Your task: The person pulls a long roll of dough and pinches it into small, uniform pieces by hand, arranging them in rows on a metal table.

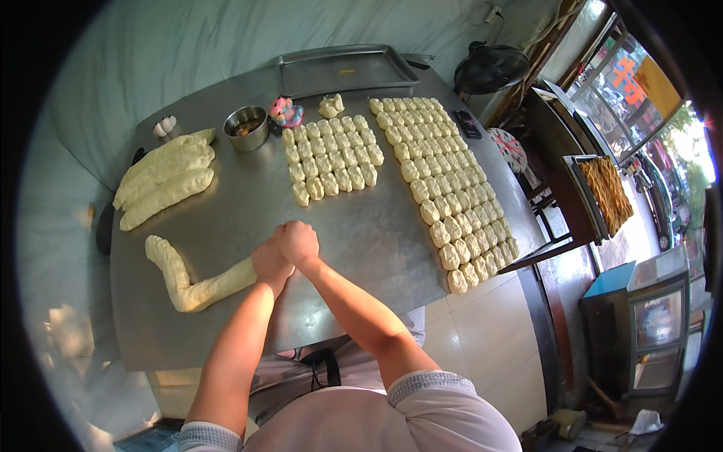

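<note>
My left hand (271,260) is closed around one end of a long rope of pale dough (195,294), which bends in an L across the steel table. Pressed against it, my right hand (300,242) has its fingers curled in. Whatever lies between the two hands is hidden. Beyond them sits a block of small dough pieces (333,155) in rows, with a lumpy bit of dough (331,105) behind it. A longer block of similar pieces (452,186) runs down the table's right side. Thick dough logs (166,178) lie side by side at the left.
On the steel table (361,237) stand a metal pot (246,129), a pink toy-like figure (286,112) and a phone (468,124). An empty metal tray (347,70) rests by the wall. To the right are a black fan (491,68) and a tray of browned food (604,195).
</note>
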Motion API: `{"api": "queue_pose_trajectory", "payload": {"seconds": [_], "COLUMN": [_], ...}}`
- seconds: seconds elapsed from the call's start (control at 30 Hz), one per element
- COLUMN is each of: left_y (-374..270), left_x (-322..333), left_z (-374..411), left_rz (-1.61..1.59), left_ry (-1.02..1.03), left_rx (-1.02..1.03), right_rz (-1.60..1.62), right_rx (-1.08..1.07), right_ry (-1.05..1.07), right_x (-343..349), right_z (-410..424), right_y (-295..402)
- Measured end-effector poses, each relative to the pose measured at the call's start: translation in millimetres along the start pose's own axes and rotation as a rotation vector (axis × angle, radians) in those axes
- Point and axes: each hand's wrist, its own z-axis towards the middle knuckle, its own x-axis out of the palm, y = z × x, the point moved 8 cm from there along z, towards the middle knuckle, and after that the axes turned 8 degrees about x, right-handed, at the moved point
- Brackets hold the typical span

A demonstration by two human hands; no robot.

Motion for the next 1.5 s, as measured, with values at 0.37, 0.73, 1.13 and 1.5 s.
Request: {"api": "queue_pose_trajectory", "payload": {"seconds": [0.37,0.73,1.13,1.5], "left_y": [41.3,46.9,39.6,42.6], "left_x": [2.7,1.1,-3.9,-6.1], "left_z": [6.8,-40.0,-25.8,-28.0], "left_rz": [-0.260,0.235,0.184,0.195], "left_ry": [-0.221,-0.195,-0.250,-0.309], "left_rx": [0.092,0.211,0.228,0.230], "right_rz": [0.324,0.036,-0.493,-0.552], "right_rx": [-0.234,-0.067,-0.232,-0.501], "right_ry": [0.305,-0.328,-0.490,-0.255], "right_x": [-145.0,-239.6,-158.9,-39.7], "right_z": [-27.8,189.0,194.7,113.8], "right_y": [31.7,-117.2,-83.4,-4.1]}}
